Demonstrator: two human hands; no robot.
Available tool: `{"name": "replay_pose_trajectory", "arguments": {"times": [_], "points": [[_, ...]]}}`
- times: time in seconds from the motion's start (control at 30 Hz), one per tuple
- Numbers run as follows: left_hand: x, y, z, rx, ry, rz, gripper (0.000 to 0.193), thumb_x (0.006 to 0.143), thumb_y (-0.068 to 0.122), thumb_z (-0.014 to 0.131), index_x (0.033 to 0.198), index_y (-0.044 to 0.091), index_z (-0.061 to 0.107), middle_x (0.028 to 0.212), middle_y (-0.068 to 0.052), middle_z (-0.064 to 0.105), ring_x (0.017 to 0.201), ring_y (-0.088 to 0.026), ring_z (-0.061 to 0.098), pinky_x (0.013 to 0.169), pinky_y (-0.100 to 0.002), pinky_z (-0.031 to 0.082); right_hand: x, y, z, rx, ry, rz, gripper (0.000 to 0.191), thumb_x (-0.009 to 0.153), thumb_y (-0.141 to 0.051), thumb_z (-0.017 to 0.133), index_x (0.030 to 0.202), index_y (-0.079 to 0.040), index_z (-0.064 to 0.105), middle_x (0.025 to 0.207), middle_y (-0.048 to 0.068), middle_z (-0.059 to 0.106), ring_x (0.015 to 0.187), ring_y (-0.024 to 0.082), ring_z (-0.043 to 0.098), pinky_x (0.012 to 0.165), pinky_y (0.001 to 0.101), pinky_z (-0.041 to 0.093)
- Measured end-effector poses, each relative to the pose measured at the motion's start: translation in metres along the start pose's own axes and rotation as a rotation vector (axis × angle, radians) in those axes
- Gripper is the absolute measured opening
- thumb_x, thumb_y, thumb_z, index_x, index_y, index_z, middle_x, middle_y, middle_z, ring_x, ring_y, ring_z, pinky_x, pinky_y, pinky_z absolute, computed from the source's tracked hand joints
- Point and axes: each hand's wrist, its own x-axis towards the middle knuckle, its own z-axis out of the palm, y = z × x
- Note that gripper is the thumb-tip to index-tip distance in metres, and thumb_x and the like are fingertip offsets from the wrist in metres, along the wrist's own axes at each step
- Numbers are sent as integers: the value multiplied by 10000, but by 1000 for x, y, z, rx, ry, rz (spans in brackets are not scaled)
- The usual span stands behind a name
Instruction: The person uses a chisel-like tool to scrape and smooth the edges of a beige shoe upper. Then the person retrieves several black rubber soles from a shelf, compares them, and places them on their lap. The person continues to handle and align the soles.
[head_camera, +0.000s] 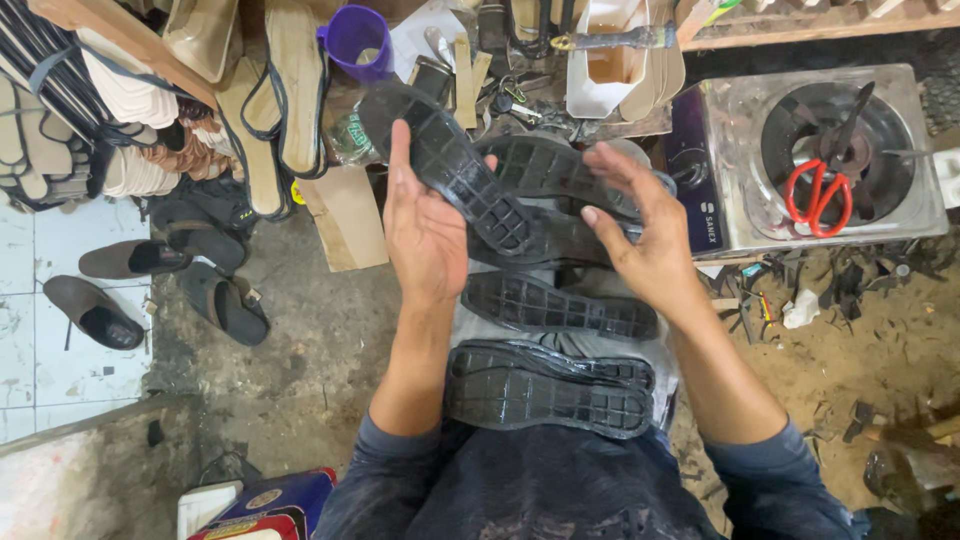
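Observation:
My left hand (420, 225) holds up a black rubber shoe sole (450, 165), tread side facing me, its toe tilted up to the left. My right hand (640, 235) is open, fingers spread, touching a second black sole (550, 170) that lies behind the first. Lower down, three more black soles rest across my lap: one (560, 305) just under my wrists and a stacked pair (545, 385) nearer my body. Dark blue sleeves cover both my forearms at the elbows.
A metal single-burner stove (740, 130) at right carries red-handled scissors (818, 195). A purple cup (358, 42) and a white container (605, 60) stand at the back. Stacked sandals (120, 120) fill the upper left; loose shoes (130, 285) lie on the floor. Rubber scraps (850, 280) litter the right.

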Motion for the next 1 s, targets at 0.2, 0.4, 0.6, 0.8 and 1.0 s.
{"name": "replay_pose_trajectory", "arguments": {"times": [0.2, 0.4, 0.6, 0.8, 1.0], "points": [[13, -24, 19, 308, -29, 204, 939, 1042, -87, 584, 1688, 189, -40, 1431, -103, 560, 1113, -166, 629, 986, -312, 535, 0, 6, 26, 659, -148, 382, 425, 909, 7, 739, 1317, 41, 623, 1153, 119, 738, 1042, 144, 699, 950, 287, 563], [24, -30, 6, 433, -34, 154, 748, 1083, -85, 619, 1650, 81, 160, 1232, -115, 661, 992, -102, 622, 911, -234, 534, 0, 13, 20, 739, -101, 404, 391, 929, 24, 699, 1312, 46, 623, 1167, 95, 743, 1040, 130, 705, 955, 272, 560], [10, 5, -10, 247, -55, -108, 409, 1082, 119, 534, 1465, -17, 485, 1242, -96, 677, 1033, -171, 702, 837, -347, 644, -26, 21, -23, 616, -122, 522, 402, 967, -40, 657, 1365, 9, 627, 1135, 105, 739, 935, 145, 702, 778, 305, 591], [-51, 72, -44, 870, -346, -615, 393, 1019, 160, 615, 1387, 22, 615, 1284, -56, 711, 1099, -138, 663, 878, -313, 580, -87, -13, -59, 234, -474, 628, 414, 840, -106, 753, 1251, -109, 701, 1180, 60, 793, 1065, 155, 742, 905, 342, 619], [-77, 64, -50, 1350, -512, -760, 314, 910, 225, 704, 1184, 76, 735, 1074, -73, 814, 929, -159, 784, 810, -296, 604, -82, -32, -90, -69, -615, 268, 325, 835, -162, 795, 1156, -130, 762, 1140, 63, 795, 982, 187, 750, 852, 356, 595]]}}
